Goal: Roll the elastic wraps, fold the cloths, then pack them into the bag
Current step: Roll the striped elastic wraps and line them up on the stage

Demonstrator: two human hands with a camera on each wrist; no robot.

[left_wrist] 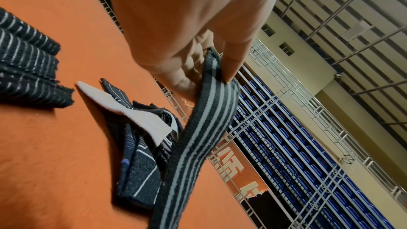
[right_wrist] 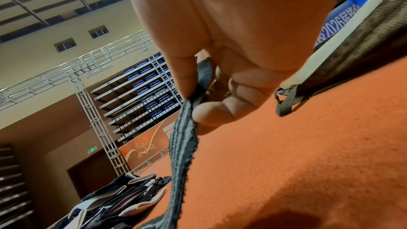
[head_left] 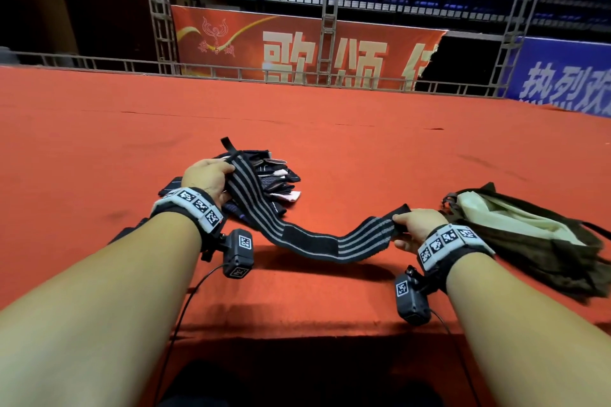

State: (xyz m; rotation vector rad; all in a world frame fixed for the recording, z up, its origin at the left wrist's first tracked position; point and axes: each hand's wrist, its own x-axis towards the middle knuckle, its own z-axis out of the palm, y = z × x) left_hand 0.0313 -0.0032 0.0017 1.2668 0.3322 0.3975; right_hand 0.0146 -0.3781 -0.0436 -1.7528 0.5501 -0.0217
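A long black elastic wrap (head_left: 310,238) with grey stripes hangs slack between my two hands above the red surface. My left hand (head_left: 211,177) grips its far end, thumb and fingers pinching the strap (left_wrist: 211,104). My right hand (head_left: 413,223) pinches the other end (right_wrist: 187,128) between thumb and fingers. Behind the left hand lies a loose pile of dark cloths (head_left: 274,182) with white and pink patches, seen also in the left wrist view (left_wrist: 141,154) and the right wrist view (right_wrist: 123,199). A dark brown bag (head_left: 529,241) with a pale lining lies open at the right.
Another striped dark wrap (left_wrist: 28,62) lies on the red carpet left of the pile. The bag's strap and buckle (right_wrist: 286,98) lie just beyond my right hand. The carpeted platform (head_left: 330,129) stretches far ahead to a metal railing; its front edge drops off near my forearms.
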